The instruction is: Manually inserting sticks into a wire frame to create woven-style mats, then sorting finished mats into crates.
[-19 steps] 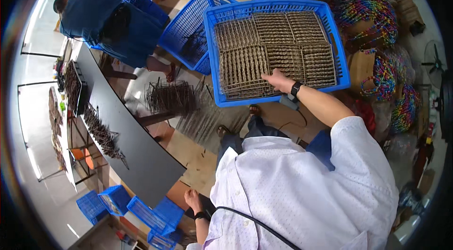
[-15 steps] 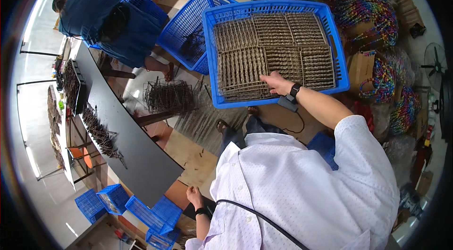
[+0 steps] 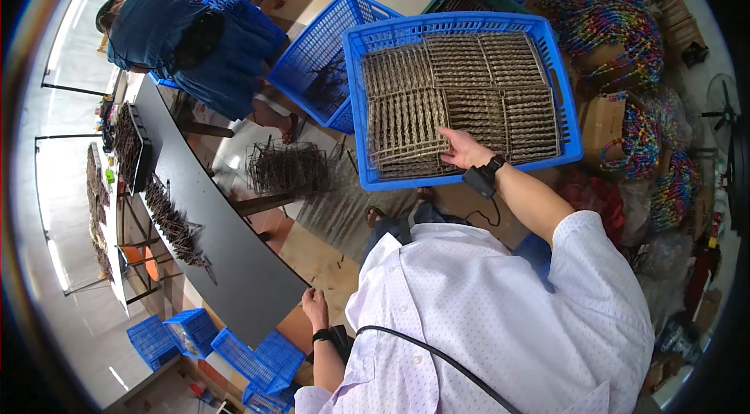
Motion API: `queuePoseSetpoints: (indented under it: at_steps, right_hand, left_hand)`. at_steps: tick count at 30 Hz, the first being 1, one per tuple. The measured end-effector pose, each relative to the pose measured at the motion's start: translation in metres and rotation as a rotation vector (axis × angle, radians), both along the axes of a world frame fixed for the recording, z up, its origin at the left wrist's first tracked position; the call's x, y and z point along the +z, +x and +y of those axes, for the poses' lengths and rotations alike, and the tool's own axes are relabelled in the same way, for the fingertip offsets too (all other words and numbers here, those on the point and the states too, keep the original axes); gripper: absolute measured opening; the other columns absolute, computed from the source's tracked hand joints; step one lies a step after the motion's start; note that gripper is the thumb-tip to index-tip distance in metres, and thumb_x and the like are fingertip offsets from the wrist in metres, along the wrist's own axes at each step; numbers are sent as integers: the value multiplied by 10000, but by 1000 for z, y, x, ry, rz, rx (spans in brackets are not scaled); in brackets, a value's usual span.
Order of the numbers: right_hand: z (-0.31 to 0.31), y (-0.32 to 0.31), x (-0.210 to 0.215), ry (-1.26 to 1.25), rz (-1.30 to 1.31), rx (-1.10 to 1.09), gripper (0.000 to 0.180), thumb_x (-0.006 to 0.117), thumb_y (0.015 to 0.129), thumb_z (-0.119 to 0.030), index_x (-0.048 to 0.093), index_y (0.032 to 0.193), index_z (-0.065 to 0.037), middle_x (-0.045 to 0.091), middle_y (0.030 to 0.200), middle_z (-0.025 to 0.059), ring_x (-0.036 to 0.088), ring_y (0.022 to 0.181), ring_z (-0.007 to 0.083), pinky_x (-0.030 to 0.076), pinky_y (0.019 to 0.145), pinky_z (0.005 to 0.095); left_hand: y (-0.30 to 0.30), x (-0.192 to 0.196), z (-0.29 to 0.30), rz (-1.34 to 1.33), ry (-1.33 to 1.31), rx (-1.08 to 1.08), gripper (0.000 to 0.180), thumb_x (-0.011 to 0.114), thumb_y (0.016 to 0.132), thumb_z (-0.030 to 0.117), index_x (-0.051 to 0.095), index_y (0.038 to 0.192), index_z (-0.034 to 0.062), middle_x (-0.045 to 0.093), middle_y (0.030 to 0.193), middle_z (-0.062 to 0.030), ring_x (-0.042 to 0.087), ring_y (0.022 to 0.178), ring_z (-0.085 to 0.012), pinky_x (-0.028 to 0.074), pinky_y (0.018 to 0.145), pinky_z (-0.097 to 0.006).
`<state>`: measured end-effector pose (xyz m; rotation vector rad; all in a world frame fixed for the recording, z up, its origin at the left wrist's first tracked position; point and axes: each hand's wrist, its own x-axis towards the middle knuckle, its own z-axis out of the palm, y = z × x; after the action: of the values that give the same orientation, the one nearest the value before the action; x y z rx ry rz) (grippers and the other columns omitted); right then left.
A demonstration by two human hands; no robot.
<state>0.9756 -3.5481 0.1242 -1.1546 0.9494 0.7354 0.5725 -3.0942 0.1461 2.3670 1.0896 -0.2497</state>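
A blue plastic crate [image 3: 462,24] stands in front of me, filled with flat brown panels [image 3: 406,119] of twisted strands, laid side by side in two rows. Reaching into it, my right hand [image 3: 469,151] has its thumb and fingers closed on the near edge of one panel; the undersides of the fingers are hidden. A dark device with a cable is strapped to that wrist. My left hand [image 3: 315,309] hangs beside the corner of the grey table [image 3: 258,281], fingers loosely bent and holding nothing that I can see.
Another blue crate [image 3: 349,4] holds dark pieces. A bundle of dark wire frames [image 3: 287,166] lies on the floor. Brown pieces [image 3: 173,219] lie on the table. Further off, a person in blue [image 3: 176,35] bends over. Colourful beaded strands [image 3: 617,31] hang over boxes at right.
The crate and table sit slightly lower and further right in view. My right hand has closed more on the panel edge. My left hand has risen toward the table corner.
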Motion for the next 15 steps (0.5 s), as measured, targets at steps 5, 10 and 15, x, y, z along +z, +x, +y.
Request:
queuePoseSetpoints:
  at_steps: [5, 10, 15]
  right_hand:
    - [18, 1, -11, 375, 10, -429, 710, 691, 903, -247, 290, 1446, -27, 234, 1491, 204, 311, 1349, 392, 331, 1098, 559]
    - [24, 11, -7, 244, -143, -176, 386, 606, 956, -184, 485, 1256, 27, 499, 1275, 195, 570, 1093, 300, 523, 913, 423]
    - [2, 36, 41, 470, -138, -491, 226, 578, 943, -68, 505, 1092, 87, 582, 1074, 209, 633, 940, 313, 594, 825, 407]
  left_hand:
    - [-4, 0, 1, -10, -19, 24, 351, 692, 819, 209, 638, 1067, -33, 655, 1051, -205, 630, 987, -335, 494, 887, -408]
    - [-14, 3, -2, 85, -32, 14, 355, 690, 819, 219, 645, 1064, -34, 669, 1013, -208, 648, 953, -343, 508, 866, -413]
    - [-24, -1, -3, 145, -65, 34, 377, 656, 839, 246, 655, 1098, -28, 670, 1057, -234, 653, 990, -341, 509, 869, -408]
